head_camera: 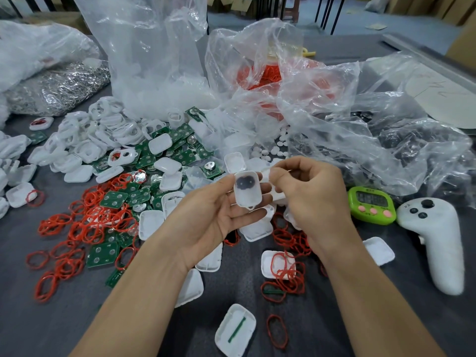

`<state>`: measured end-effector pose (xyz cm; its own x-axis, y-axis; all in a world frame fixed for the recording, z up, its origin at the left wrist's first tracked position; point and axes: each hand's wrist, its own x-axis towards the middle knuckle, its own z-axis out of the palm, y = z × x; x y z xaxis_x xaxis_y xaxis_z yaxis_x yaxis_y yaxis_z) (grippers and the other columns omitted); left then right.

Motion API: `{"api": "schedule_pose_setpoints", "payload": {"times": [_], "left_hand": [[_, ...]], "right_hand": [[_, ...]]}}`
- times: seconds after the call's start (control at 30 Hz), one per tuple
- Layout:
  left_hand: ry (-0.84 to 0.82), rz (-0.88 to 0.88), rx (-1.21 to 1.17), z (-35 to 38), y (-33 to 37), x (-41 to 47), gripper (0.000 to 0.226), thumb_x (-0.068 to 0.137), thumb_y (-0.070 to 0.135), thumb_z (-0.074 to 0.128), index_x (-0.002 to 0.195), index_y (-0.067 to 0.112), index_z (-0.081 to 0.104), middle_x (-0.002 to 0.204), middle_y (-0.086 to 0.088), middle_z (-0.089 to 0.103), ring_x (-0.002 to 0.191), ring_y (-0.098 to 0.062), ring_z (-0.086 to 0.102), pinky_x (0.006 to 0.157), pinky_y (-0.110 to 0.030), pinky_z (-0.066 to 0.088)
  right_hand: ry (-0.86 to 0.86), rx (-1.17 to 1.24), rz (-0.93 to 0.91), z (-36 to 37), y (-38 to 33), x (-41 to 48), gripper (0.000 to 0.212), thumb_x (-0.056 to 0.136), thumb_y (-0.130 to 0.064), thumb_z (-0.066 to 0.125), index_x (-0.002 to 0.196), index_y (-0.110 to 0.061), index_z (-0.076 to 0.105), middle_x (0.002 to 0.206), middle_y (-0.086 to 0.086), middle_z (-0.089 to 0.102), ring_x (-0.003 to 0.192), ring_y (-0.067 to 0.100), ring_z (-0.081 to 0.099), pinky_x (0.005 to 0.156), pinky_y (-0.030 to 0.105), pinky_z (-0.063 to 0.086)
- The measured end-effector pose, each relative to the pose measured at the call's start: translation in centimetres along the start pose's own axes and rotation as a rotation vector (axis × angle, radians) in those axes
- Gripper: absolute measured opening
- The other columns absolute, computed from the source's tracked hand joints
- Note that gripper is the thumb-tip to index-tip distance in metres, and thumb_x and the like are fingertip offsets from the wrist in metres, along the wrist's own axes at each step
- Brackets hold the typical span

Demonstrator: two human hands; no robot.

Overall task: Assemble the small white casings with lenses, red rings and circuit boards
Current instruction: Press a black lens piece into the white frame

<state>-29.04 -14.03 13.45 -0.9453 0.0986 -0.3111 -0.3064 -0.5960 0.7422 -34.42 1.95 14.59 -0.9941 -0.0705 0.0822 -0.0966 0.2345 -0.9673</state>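
Lying closest, at the bottom edge of the view, is a shallow white rounded-rectangular plastic shell [235, 331] with a thin green strip inside. It is sitting open side up on the dark grey table [51, 325] beside a loose red rubber ring [277, 331], and with no ring and no full board in it, it is reading as unfinished. Above it, the left hand [213, 212] is cradling a small white casing [247, 190] over the middle of the table, thumb and fingers pinching its edges, its hollow facing up and showing a dark blotch near the top end. The right hand [311, 194] is hovering just beside that casing, thumb and forefinger pinching a small white piece [265, 173]; whether that is a lens I cannot tell. Judging by this, the held casing is sitting at an early step, with no red ring and no board showing in it. Most of the job is looking undone: heaps of empty white shells [103, 135], green circuit boards [113, 198], red rings [85, 228] and small white round discs [273, 150] are lying loose around the hands, and more red rings are sitting in a clear plastic bag [268, 70]. Whether any shells lying back-up are finished units cannot be told.
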Motion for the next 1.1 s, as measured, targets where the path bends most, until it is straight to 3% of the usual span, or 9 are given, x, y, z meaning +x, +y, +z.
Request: {"api": "schedule_pose_setpoints", "payload": {"times": [0.07,0.17,0.33,0.43,0.53,0.7,0.9,1.1], "left_hand": [[0.002,0.01,-0.002,0.0,0.1,-0.1,0.041,0.101,0.03,0.048,0.125,0.004,0.067,0.122,-0.02,0.073,0.106,-0.027,0.074,0.081,-0.035,0.062],[0.001,0.05,0.042,0.0,-0.1,-0.1,0.032,0.084,0.013,0.064,0.113,0.005,0.076,0.115,-0.02,0.075,0.105,-0.029,0.075,0.079,-0.033,0.062],[0.067,0.11,0.176,0.0,-0.7,0.1,0.033,0.093,-0.013,0.054,0.111,0.006,0.074,0.106,-0.017,0.078,0.103,-0.027,0.076,0.074,-0.029,0.062],[0.05,0.121,0.239,0.1,-0.9,0.1,0.037,0.094,-0.015,0.051,0.108,0.008,0.077,0.105,-0.016,0.078,0.102,-0.026,0.076,0.076,-0.028,0.061],[0.037,0.108,0.261,0.1,-1.0,0.2,0.04,0.093,-0.016,0.047,0.109,0.007,0.076,0.105,-0.016,0.077,0.101,-0.027,0.076,0.078,-0.03,0.062],[0.038,0.099,0.245,0.0,-1.0,0.3,0.039,0.094,-0.015,0.046,0.112,0.004,0.074,0.108,-0.017,0.076,0.101,-0.027,0.076,0.079,-0.033,0.062],[0.042,0.117,0.246,0.0,-1.2,0.5,0.034,0.095,-0.011,0.049,0.103,0.004,0.079,0.112,-0.02,0.075,0.099,-0.025,0.076,0.081,-0.036,0.062],[0.072,0.128,0.282,-0.2,-1.4,0.6,0.035,0.095,-0.012,0.048,0.11,0.001,0.076,0.113,-0.024,0.074,0.097,-0.026,0.076,0.078,-0.035,0.063]], "right_hand": [[-0.033,-0.015,0.011,-0.3,0.1,0.2,0.01,0.077,-0.033,0.069,0.082,-0.037,0.076,0.065,-0.008,0.072,0.045,0.004,0.056,0.052,0.025,0.044],[-0.086,-0.043,0.006,-0.2,0.2,0.1,0.012,0.078,-0.029,0.068,0.082,-0.034,0.077,0.068,-0.008,0.074,0.055,0.006,0.065,0.057,0.032,0.053],[-0.107,-0.096,-0.103,-0.2,0.1,-0.1,0.015,0.084,-0.023,0.071,0.081,-0.036,0.078,0.067,-0.012,0.074,0.056,0.004,0.065,0.051,0.017,0.048],[-0.098,-0.179,-0.132,0.1,0.1,-0.2,0.011,0.084,-0.024,0.078,0.079,-0.033,0.079,0.064,-0.011,0.072,0.055,0.007,0.065,0.05,0.023,0.051],[-0.105,-0.206,-0.13,0.4,0.1,-0.4,0.006,0.083,-0.027,0.08,0.08,-0.032,0.079,0.064,-0.007,0.071,0.06,0.011,0.068,0.059,0.031,0.056],[-0.112,-0.208,-0.13,0.3,-0.1,-0.6,0.005,0.083,-0.028,0.081,0.08,-0.03,0.079,0.064,-0.006,0.073,0.062,0.012,0.07,0.061,0.033,0.056],[-0.089,-0.226,-0.148,0.8,-0.1,-0.8,0.01,0.083,-0.022,0.081,0.076,-0.03,0.079,0.062,-0.015,0.07,0.059,0.002,0.067,0.051,0.011,0.047],[-0.076,-0.213,-0.184,1.0,-0.2,-1.0,0.011,0.08,-0.028,0.082,0.071,-0.03,0.077,0.06,-0.017,0.069,0.057,0.0,0.066,0.049,0.008,0.044]]}}
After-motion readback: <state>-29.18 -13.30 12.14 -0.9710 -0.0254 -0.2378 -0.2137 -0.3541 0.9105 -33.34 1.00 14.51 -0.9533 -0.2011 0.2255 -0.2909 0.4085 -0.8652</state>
